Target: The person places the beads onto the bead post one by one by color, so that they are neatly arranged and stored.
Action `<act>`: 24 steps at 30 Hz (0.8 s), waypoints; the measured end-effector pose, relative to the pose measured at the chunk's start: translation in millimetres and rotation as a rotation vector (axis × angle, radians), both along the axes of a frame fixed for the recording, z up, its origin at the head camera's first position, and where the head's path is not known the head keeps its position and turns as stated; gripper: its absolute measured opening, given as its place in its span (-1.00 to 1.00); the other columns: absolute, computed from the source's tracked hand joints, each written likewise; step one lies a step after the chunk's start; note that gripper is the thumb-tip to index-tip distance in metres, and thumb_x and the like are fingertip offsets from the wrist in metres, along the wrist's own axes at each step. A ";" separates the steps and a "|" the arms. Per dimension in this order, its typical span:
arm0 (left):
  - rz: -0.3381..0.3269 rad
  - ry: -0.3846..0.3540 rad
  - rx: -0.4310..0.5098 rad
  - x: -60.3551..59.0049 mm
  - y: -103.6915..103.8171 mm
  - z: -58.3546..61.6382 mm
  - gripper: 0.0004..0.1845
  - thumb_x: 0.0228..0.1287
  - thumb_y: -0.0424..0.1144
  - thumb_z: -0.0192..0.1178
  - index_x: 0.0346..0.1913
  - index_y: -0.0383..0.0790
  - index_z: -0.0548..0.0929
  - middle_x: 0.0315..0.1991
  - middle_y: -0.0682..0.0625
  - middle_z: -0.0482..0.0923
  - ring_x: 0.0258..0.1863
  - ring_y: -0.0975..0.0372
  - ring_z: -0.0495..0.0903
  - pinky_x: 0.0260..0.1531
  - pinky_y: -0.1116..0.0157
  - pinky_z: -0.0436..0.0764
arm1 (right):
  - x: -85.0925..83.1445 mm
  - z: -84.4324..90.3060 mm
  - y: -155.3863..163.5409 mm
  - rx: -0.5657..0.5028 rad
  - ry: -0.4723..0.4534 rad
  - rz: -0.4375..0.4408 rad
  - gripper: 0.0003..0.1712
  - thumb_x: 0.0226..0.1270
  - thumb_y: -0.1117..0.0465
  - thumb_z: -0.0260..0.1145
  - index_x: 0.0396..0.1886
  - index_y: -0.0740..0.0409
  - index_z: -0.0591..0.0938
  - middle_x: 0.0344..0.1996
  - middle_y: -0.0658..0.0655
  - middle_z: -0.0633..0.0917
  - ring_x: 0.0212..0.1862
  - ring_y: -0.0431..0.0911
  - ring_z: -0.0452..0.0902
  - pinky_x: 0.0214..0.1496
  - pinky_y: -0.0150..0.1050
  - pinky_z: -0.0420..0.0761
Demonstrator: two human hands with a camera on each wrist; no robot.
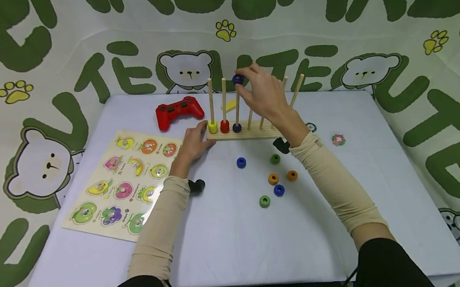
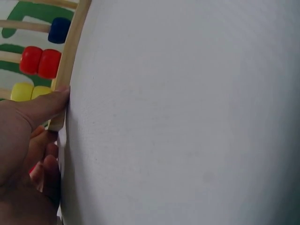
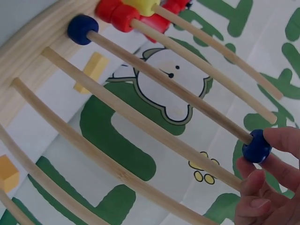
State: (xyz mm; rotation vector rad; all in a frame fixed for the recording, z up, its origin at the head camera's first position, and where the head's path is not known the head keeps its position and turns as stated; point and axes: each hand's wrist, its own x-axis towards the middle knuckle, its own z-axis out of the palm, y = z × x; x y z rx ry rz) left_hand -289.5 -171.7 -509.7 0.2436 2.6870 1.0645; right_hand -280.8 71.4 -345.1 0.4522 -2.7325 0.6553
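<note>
A wooden peg stand (image 1: 246, 135) with several upright pegs stands at the back of the table. My left hand (image 1: 193, 144) grips the left end of its base, the thumb (image 2: 49, 104) on the front edge. My right hand (image 1: 264, 90) pinches a dark blue bead (image 3: 257, 146) at the tip of the third peg (image 3: 173, 91); the peg's end meets the bead. Yellow beads (image 1: 213, 127) sit low on the first peg, red beads (image 1: 224, 126) on the second. Another dark blue bead (image 3: 83, 29) rests at the third peg's foot.
Loose beads lie in front: blue (image 1: 241, 162), green (image 1: 264, 201), orange (image 1: 292, 175) and others. A fruit puzzle board (image 1: 121, 184) and a red game controller (image 1: 179, 112) are at left. Yellow blocks (image 3: 91, 71) lie behind the stand, and a small flower-like piece (image 1: 338, 139) at right.
</note>
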 end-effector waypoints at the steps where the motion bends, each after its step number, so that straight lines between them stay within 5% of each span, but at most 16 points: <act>1: 0.002 -0.002 -0.002 0.4 0.1 0.7 -0.16 0.51 -0.15 0.33 0.71 -0.14 0.17 0.64 -0.19 0.29 0.61 -0.10 0.14 0.62 -0.10 0.20 | -0.2 -0.5 -0.1 0.004 0.000 -0.001 -0.50 0.63 0.06 0.30 0.44 0.12 0.61 0.25 0.21 0.68 -0.27 0.07 0.61 -0.35 -0.14 0.60; 7: 0.012 -0.014 -0.002 2.3 1.2 4.1 -0.16 0.52 -0.15 0.33 0.71 -0.13 0.17 0.62 -0.19 0.30 0.60 -0.10 0.13 0.61 -0.11 0.21 | 9.1 -4.6 7.3 -0.023 0.102 0.018 -0.42 0.62 0.01 0.31 0.51 0.08 0.54 0.35 0.21 0.62 -0.40 0.03 0.53 -0.45 -0.19 0.47; 11: 0.009 -0.023 -0.012 2.3 4.4 2.6 -0.15 0.52 -0.14 0.33 0.71 -0.13 0.16 0.64 -0.16 0.28 0.61 -0.09 0.13 0.61 -0.12 0.21 | 30.9 -17.5 26.5 -0.107 0.262 0.060 -0.62 0.59 0.12 0.33 0.26 0.18 0.70 0.10 0.22 0.72 -0.48 0.02 0.48 -0.52 -0.18 0.39; 13: 0.008 -0.029 -0.013 1.8 6.6 1.8 -0.15 0.52 -0.14 0.33 0.71 -0.12 0.16 0.65 -0.16 0.27 0.62 -0.09 0.12 0.62 -0.12 0.20 | 44.5 -27.6 39.4 -0.100 0.243 0.076 -0.72 0.57 0.17 0.33 0.10 0.22 0.74 -0.06 0.21 0.75 -0.50 0.02 0.48 -0.52 -0.17 0.40; 16: -0.003 -0.025 -0.016 0.7 8.7 0.9 -0.15 0.52 -0.13 0.33 0.71 -0.13 0.15 0.65 -0.17 0.26 0.62 -0.10 0.12 0.62 -0.11 0.19 | 62.7 -46.9 59.1 0.005 0.021 0.070 -0.77 0.55 0.15 0.34 0.00 0.20 0.76 -0.21 0.18 0.77 -0.46 0.02 0.54 -0.49 -0.14 0.50; 20: -0.004 -0.006 -0.014 -0.4 8.2 1.1 -0.16 0.52 -0.15 0.32 0.71 -0.16 0.16 0.64 -0.20 0.27 0.61 -0.12 0.13 0.62 -0.11 0.19 | 75.4 -75.6 77.9 0.204 -0.395 0.049 -0.59 0.52 0.05 0.41 0.21 0.16 0.70 -0.08 0.19 0.78 -0.24 0.05 0.66 -0.27 -0.05 0.66; 24: 0.008 -0.004 -0.024 0.4 5.5 1.1 -0.16 0.52 -0.16 0.32 0.70 -0.17 0.16 0.64 -0.20 0.27 0.60 -0.12 0.13 0.62 -0.12 0.19 | 81.3 -99.9 85.5 0.268 -0.608 0.059 -0.45 0.47 0.03 0.46 0.35 0.11 0.62 0.03 0.19 0.75 -0.11 0.05 0.64 -0.11 0.00 0.66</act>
